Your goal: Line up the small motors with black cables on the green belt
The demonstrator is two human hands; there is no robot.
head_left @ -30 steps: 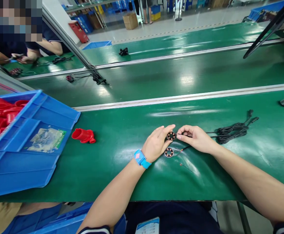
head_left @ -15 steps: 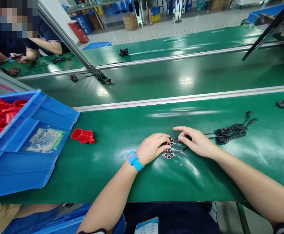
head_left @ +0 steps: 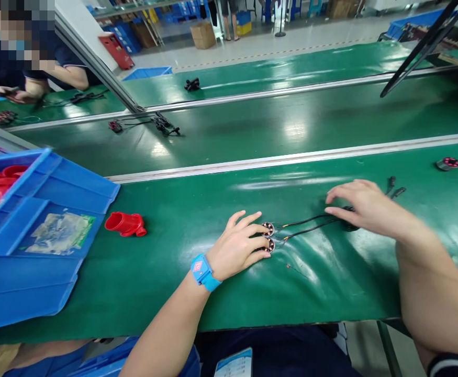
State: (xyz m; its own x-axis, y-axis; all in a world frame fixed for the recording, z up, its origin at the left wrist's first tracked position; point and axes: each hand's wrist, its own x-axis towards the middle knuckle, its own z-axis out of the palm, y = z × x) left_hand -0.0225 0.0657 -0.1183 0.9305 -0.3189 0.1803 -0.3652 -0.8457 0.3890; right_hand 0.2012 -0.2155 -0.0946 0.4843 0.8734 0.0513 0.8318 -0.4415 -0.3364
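Observation:
Two small round motor stators [head_left: 268, 229] with copper windings lie side by side on the green table mat. My left hand [head_left: 237, 248], a blue band on its wrist, rests over them from the left with its fingers spread. Thin coloured wires run from the stators into two black cables [head_left: 311, 219] stretching right. Above the coiled part of the cables, my right hand [head_left: 372, 209] is curved, thumb and fingers apart. It hides most of the coil, and whether it touches the coil is unclear. Two black connectors [head_left: 399, 192] stick out beyond it.
A blue bin [head_left: 62, 280] of red plastic parts stands at left, with one red pipe-like part [head_left: 125, 224] beside it. Motor pieces [head_left: 447, 164] lie at far right. A thin wire scrap [head_left: 288, 266] lies nearby. Across the metal rail, a co-worker [head_left: 69, 76] handles something.
My right hand has moved right, from near the stators to over the coiled cables. My left hand has spread its fingers across both stators. The view has shifted slightly.

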